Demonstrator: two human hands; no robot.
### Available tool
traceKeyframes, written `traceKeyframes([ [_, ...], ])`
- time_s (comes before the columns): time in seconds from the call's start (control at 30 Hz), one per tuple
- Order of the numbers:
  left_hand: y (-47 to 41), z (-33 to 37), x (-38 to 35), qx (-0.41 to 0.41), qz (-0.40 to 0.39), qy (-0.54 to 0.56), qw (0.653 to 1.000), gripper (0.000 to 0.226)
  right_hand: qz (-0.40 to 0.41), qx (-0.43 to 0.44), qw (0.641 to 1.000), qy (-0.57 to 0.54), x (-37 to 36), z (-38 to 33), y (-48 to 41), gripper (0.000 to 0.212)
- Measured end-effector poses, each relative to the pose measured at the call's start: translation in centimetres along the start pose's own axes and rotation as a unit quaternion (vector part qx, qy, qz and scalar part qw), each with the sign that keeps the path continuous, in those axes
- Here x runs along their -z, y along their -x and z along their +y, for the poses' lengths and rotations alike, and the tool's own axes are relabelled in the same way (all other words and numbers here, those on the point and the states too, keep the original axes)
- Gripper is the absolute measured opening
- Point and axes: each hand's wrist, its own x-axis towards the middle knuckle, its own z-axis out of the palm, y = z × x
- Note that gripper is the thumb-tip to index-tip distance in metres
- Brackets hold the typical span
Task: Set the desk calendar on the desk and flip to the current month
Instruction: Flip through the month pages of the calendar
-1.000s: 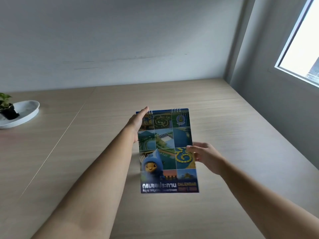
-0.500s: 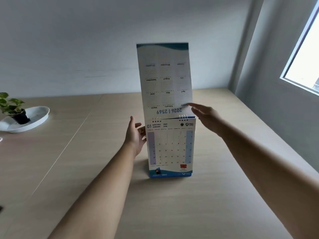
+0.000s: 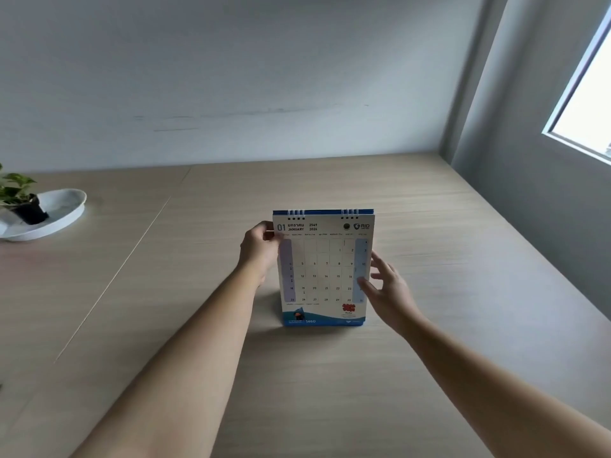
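Upright desk calendar [image 3: 322, 266] faces the camera, left fingers [image 3: 269, 235] pinching it, right fingers [image 3: 375, 276] spread

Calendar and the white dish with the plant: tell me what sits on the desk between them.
Nothing. In the head view, only bare desk lies between the calendar and the white dish, crossed by a thin seam in the wood.

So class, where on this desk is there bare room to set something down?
Bare desk lies between the desk calendar and the right wall, and between the calendar and the white dish holding a potted plant. Only the far left is occupied.
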Motion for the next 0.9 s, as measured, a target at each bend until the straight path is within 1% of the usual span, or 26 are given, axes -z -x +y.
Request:
traceKeyframes([
  [0.2,0.1,-0.3,0.0,-0.033,0.026,-0.043,0.998,0.017,0.006,0.008,0.999,0.047,-1.1,-0.8,1.2,0.077],
  [0.27,0.1,-0.5,0.1,-0.042,0.033,-0.054,0.997,0.016,0.022,0.01,0.998,0.058,-1.4,-0.7,1.6,0.077],
  [0.33,0.1,-0.5,0.1,-0.049,0.036,-0.062,0.996,0.015,0.049,0.015,0.996,0.073,-1.7,-0.7,2.0,0.071],
  [0.37,0.2,-0.6,0.1,-0.054,0.038,-0.066,0.996,0.014,0.067,0.018,0.995,0.075,-1.9,-0.7,2.3,0.062],
  [0.4,0.2,-0.6,0.1,-0.059,0.043,-0.072,0.995,0.014,0.078,0.014,0.994,0.071,-2.1,-0.7,2.3,0.05],
  [0.43,0.2,-0.5,0.1,-0.061,0.047,-0.077,0.994,0.012,0.075,-0.004,0.996,0.052,-2.1,-0.9,2.4,0.034],
  [0.47,0.2,-0.5,0.2,-0.058,0.046,-0.074,0.995,0.01,0.055,-0.033,0.998,0.013,-1.9,-1.2,2.5,0.023],
  [0.5,0.2,-0.4,0.3,-0.046,0.033,-0.058,0.997,0.009,0.024,-0.062,0.997,-0.042,-1.6,-1.5,2.4,0.018],
  [0.57,0.2,-0.1,0.5,0.002,-0.031,0.012,0.999,0.01,-0.023,-0.112,0.982,-0.148,-0.2,-2.0,2.1,0.019],
  [0.6,0.2,0.2,0.8,0.035,-0.065,0.059,0.996,0.012,-0.039,-0.126,0.974,-0.185,0.8,-2.4,1.9,0.02],
  [0.63,0.4,0.7,1.1,0.068,-0.092,0.112,0.987,0.019,-0.066,-0.134,0.963,-0.224,1.9,-2.9,1.7,0.022],
  [0.67,0.3,1.0,1.5,0.092,-0.114,0.166,0.975,0.031,-0.109,-0.13,0.945,-0.281,3.1,-3.6,1.4,0.027],
  [0.7,0.1,1.3,1.7,0.106,-0.136,0.206,0.963,0.045,-0.154,-0.116,0.915,-0.355,4.4,-4.6,1.0,0.034],
  [0.73,-0.3,1.3,1.8,0.113,-0.156,0.222,0.956,0.059,-0.183,-0.1,0.878,-0.431,5.7,-5.6,0.5,0.044],
  [0.77,-0.5,1.3,1.8,0.118,-0.166,0.219,0.954,0.067,-0.19,-0.083,0.852,-0.481,7.0,-6.7,-0.2,0.054],
  [0.8,-0.4,1.4,1.7,0.122,-0.164,0.202,0.958,0.07,-0.181,-0.06,0.846,-0.498,8.2,-7.8,-1.0,0.059],
  [0.83,-0.1,1.5,1.5,0.121,-0.156,0.184,0.963,0.068,-0.167,-0.031,0.855,-0.489,9.1,-8.9,-2.0,0.061],
  [0.87,0.1,1.5,1.3,0.116,-0.148,0.172,0.967,0.063,-0.149,-0.001,0.879,-0.453,9.8,-9.9,-3.1,0.059],
  [0.9,0.3,1.5,1.0,0.112,-0.14,0.163,0.97,0.057,-0.115,0.025,0.915,-0.387,10.0,-10.8,-4.1,0.053],
])
